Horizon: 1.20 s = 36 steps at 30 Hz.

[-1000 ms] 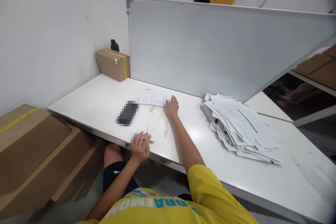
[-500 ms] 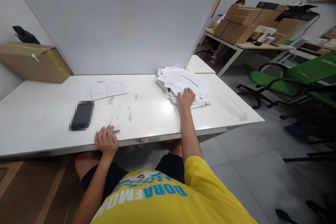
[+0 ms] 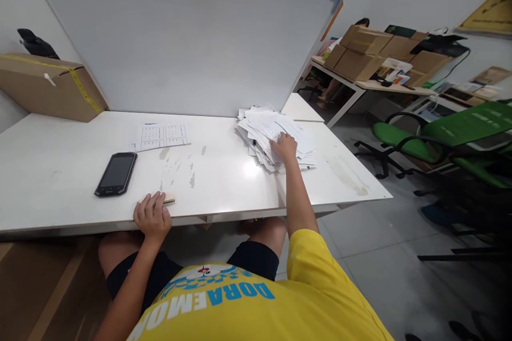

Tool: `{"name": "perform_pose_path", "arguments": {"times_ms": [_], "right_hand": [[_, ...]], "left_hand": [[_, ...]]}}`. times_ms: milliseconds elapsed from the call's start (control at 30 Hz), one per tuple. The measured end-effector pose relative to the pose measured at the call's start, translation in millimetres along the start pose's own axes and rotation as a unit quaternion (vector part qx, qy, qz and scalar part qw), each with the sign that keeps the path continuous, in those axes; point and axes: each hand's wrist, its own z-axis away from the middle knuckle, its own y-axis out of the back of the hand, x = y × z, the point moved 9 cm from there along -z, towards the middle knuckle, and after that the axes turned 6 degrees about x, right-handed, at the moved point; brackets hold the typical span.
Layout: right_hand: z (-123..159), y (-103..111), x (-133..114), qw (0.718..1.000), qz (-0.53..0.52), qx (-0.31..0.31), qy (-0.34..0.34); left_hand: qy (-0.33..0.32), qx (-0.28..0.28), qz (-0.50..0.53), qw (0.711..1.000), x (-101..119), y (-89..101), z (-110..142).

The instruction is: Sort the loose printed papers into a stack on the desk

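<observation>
A white counter (image 3: 218, 184) is being marked by greyish stains (image 3: 192, 177) and, toward the right end, by a long smear (image 3: 358, 185). At the back left, a cardboard box (image 3: 44, 88) is being supported. A black phone (image 3: 116, 174) is being carried near some printed sheets (image 3: 164, 137). On the right, an uneven stack of papers (image 3: 262, 130) is being borne. The front edge is being touched by the left hand (image 3: 153, 217), a slim stick (image 3: 170, 201) showing beside it.

white printed sheets (image 3: 264, 132) heap raggedly on the desk (image 3: 224, 181); a slim stick (image 3: 169, 201) lies near its front edge.
</observation>
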Motion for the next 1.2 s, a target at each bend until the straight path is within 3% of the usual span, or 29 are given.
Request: {"name": "perform_pose_path", "arguments": {"times_ms": [267, 533, 633, 733, 833, 867, 900, 967, 1000, 1033, 1067, 1200], "right_hand": [[4, 10, -16, 0.997, 0.056, -0.014, 0.06], [5, 31, -11, 0.999, 0.04, -0.001, 0.026], [27, 53, -16, 0.998, -0.005, 0.059, 0.015], [85, 75, -36, 0.977, -0.139, 0.16, 0.028], [171, 76, -80, 0.943, -0.256, 0.184, 0.111], [202, 75, -95, 0.931, -0.284, 0.187, 0.132], [231, 73, -109, 0.921, -0.308, 0.188, 0.149], [281, 70, -132, 0.905, -0.35, 0.182, 0.159], [302, 70, -142, 0.898, -0.367, 0.175, 0.17], [318, 71, -151, 0.892, -0.38, 0.162, 0.184], [332, 72, -159, 0.888, -0.389, 0.145, 0.198], [351, 74, -174, 0.875, -0.412, 0.053, 0.247]], "left_hand": [[-0.001, -0.008, 0.012, 1.0, 1, -2.8, 4], [0.035, -0.032, 0.031, 0.998, 3, -4.8, 1], [0.079, -0.043, 0.049, 0.995, -3, -0.9, 2], [0.148, -0.069, 0.117, 0.98, 4, 6.1, 11], [0.199, -0.174, 0.278, 0.924, 50, -1.7, 25], [0.233, -0.22, 0.337, 0.885, 70, -7.7, 32], [0.282, -0.271, 0.396, 0.831, 90, -15.6, 40], [0.383, -0.32, 0.495, 0.711, 125, -27.0, 52], [0.423, -0.334, 0.514, 0.667, 138, -32.1, 56], [0.457, -0.334, 0.515, 0.644, 145, -36.2, 58], [0.483, -0.324, 0.502, 0.64, 146, -39.7, 57], [0.559, -0.209, 0.42, 0.684, 124, -45.6, 52]]}}
